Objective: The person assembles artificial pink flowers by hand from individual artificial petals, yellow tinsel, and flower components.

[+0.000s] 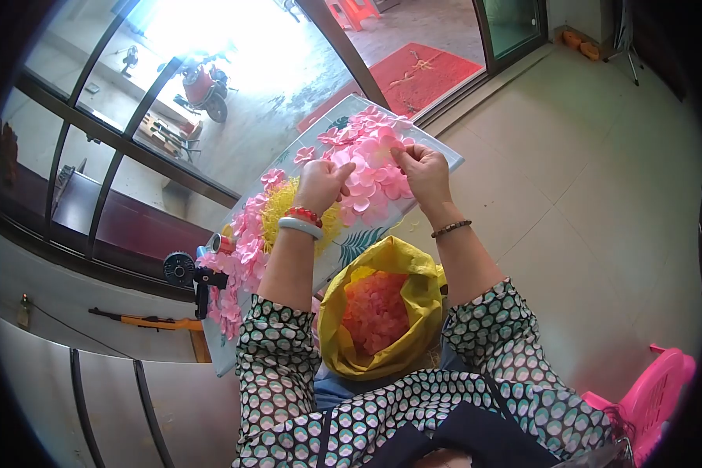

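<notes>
My right hand [427,173] pinches a pale pink artificial flower [382,147] at its edge, over the pile of pink artificial petals [366,187] on the table. To its left, my left hand [320,187] is closed with thumb and fingers together; whatever it holds, if anything, is hidden. Beside and partly behind the left wrist lies a heap of thin yellow flower stamens [277,212]. An open yellow bag [337,347] stands at my lap, between my forearms, with many pink petals [376,312] inside.
More pink petals [246,257] run along the table's left side, near a can [223,243] and a small black fan [179,267]. A leaf-patterned cover [359,243] lies on the table. Glass doors stand beyond, a pink plastic chair [651,405] behind right.
</notes>
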`<state>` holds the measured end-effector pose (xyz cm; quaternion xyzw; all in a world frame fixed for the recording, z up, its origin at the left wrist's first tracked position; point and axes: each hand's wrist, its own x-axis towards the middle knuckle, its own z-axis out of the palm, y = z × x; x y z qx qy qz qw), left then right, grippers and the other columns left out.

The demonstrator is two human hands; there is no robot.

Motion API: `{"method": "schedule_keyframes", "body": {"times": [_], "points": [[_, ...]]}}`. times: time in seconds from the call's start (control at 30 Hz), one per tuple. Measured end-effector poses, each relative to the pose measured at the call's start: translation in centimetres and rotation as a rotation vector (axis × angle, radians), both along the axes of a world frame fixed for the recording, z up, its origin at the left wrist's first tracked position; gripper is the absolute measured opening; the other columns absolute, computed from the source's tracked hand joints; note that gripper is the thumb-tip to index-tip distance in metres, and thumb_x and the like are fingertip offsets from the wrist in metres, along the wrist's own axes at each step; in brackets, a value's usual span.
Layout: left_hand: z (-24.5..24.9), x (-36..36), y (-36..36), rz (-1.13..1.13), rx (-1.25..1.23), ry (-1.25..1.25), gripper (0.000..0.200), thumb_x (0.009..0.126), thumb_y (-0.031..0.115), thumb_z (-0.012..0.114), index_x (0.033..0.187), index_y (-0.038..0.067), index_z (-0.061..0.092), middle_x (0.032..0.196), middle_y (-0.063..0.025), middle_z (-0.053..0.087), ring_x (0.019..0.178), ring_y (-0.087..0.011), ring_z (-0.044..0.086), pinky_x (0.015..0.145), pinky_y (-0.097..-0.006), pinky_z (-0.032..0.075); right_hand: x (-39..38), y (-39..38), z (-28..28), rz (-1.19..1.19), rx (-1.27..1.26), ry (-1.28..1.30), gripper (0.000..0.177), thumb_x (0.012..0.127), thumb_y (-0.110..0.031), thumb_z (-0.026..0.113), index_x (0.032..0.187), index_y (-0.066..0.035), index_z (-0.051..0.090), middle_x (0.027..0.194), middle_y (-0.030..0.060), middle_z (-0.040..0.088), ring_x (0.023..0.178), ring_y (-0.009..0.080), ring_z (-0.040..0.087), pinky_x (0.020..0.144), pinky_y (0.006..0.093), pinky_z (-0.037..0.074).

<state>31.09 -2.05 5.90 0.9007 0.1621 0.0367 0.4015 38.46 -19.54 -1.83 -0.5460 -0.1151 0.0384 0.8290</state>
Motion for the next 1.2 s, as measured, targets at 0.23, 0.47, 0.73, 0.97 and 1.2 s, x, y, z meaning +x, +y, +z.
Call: {"method": "schedule_keyframes", "body": {"times": [0.23,0.47,0.73,0.97,1.2], "points": [[0.9,0.3,-2.1,0.099,0.030,-0.280,0.039,0.079,0.035,0.077,0.083,-0.002,0.065,0.074,-0.0068,0.067,0.065,-0.0103,0.062,0.058,-0.0246,0.049,-0.4,0.5,0.1,0.054,-0.001,-0.002,0.022,0.085,-0.020,0.072,0.079,0.001,0.067,0.067,-0.0017,0.062,0.058,0.0031,0.049,0.052,0.0219,0.040],[-0.7,0.2,-3.2,0.017,-0.556,-0.272,0.019,0.086,0.019,0.069,0.086,0.001,0.066,0.077,-0.0032,0.067,0.062,-0.0066,0.060,0.054,-0.0208,0.045,-0.5,0.6,0.1,0.036,0.046,-0.009,0.023,0.087,-0.021,0.071,0.083,0.001,0.069,0.067,-0.0020,0.061,0.059,0.0038,0.049,0.053,0.0213,0.040],[-1.0,-0.4,-1.3,0.029,-0.340,-0.231,0.024,0.087,0.024,0.069,0.080,0.002,0.067,0.069,-0.0018,0.065,0.055,-0.0072,0.058,0.049,-0.0211,0.043,0.5,0.4,-0.5,-0.002,0.045,0.015,0.020,0.091,-0.018,0.066,0.091,0.002,0.070,0.074,0.0008,0.064,0.065,0.0061,0.054,0.061,0.0208,0.046],[-0.5,0.8,0.1,0.114,0.434,-0.071,0.050,0.083,0.046,0.070,0.070,-0.002,0.066,0.058,-0.0089,0.060,0.051,-0.0124,0.056,0.050,-0.0319,0.043,0.5,0.4,-0.4,-0.014,0.118,0.045,0.015,0.087,-0.013,0.067,0.088,0.002,0.070,0.070,-0.0028,0.062,0.061,0.0024,0.049,0.053,0.0209,0.040],[0.8,0.9,-0.7,-0.070,0.150,-0.225,0.043,0.089,0.041,0.066,0.096,-0.001,0.068,0.076,-0.0019,0.064,0.069,-0.0096,0.058,0.065,-0.0263,0.048,0.1,0.2,-0.2,0.110,0.114,0.000,0.018,0.083,-0.014,0.072,0.086,0.003,0.070,0.071,-0.0007,0.064,0.061,0.0032,0.052,0.054,0.0205,0.042]]}}
